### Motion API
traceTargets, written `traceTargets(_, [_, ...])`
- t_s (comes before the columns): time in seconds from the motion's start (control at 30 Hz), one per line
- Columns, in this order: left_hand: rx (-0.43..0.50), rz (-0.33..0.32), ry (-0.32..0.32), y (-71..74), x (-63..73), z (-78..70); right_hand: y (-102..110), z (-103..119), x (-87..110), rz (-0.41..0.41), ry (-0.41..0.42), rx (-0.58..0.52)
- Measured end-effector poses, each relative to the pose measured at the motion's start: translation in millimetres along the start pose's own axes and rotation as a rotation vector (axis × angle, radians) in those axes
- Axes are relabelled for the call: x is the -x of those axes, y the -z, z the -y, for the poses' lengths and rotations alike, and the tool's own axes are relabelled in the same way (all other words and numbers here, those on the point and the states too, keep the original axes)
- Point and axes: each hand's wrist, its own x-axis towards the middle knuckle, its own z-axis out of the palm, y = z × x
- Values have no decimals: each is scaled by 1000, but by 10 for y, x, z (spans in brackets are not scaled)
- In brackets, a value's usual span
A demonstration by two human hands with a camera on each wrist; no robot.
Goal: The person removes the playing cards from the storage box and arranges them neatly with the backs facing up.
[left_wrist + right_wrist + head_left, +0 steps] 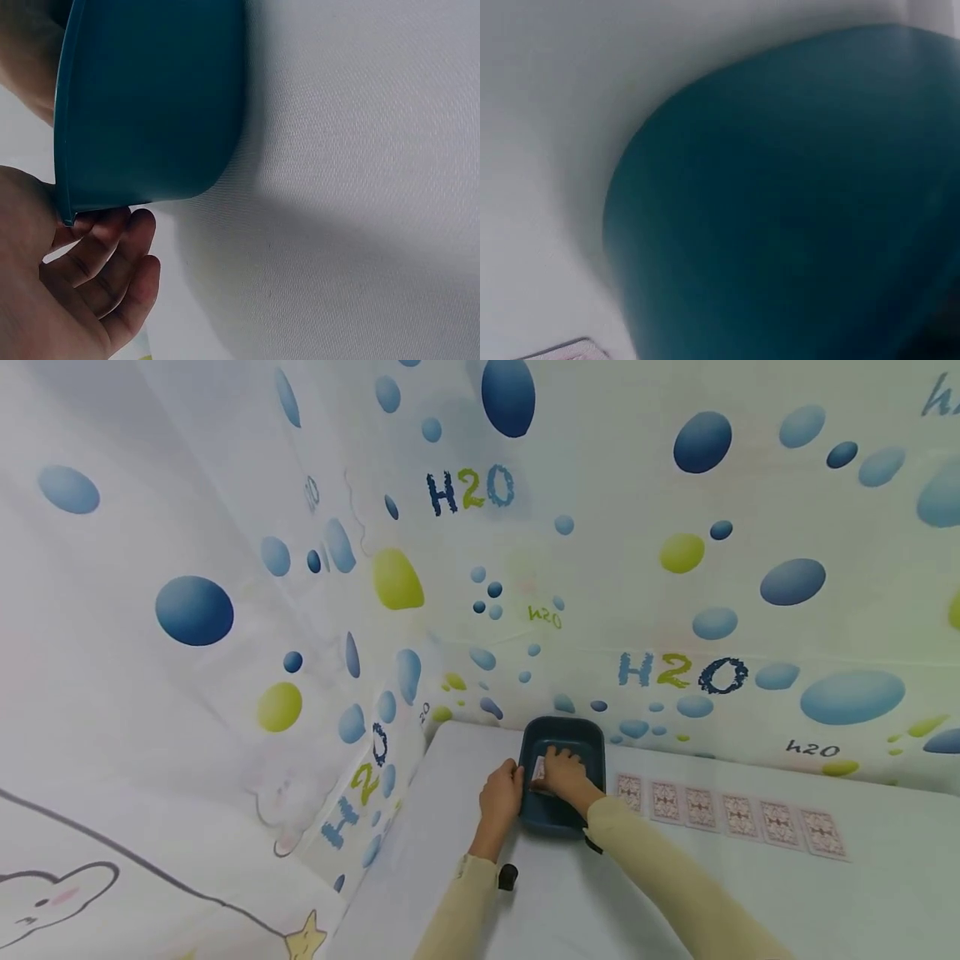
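A dark teal plastic basin (558, 822) stands on the table near the back wall. My left hand (501, 795) grips its left rim; in the left wrist view the fingers (135, 292) curl against the outside of the wall. My right hand (566, 777) reaches down into the basin and holds a playing card (538, 768), thumb toward its near edge and fingers toward its far edge. The card lies partly hidden under that hand. In the right wrist view the basin's outer wall (780, 210) fills most of the picture, hiding the right hand.
Right of the basin, several playing cards (738, 816) lie face down in a row with red patterned backs. A corner of one card (574, 351) shows in the right wrist view. Patterned curtains (615, 610) hang behind and left of the white table (442, 810).
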Motion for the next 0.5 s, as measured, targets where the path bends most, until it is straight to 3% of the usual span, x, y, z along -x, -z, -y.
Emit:
traceTargets(0.27, [4, -14, -24, 15, -19, -16, -76, 21, -69, -40, -8, 68])
traceTargets(0.5, [0, -14, -20, -5, -12, 4, -85, 15, -103, -28, 0, 14])
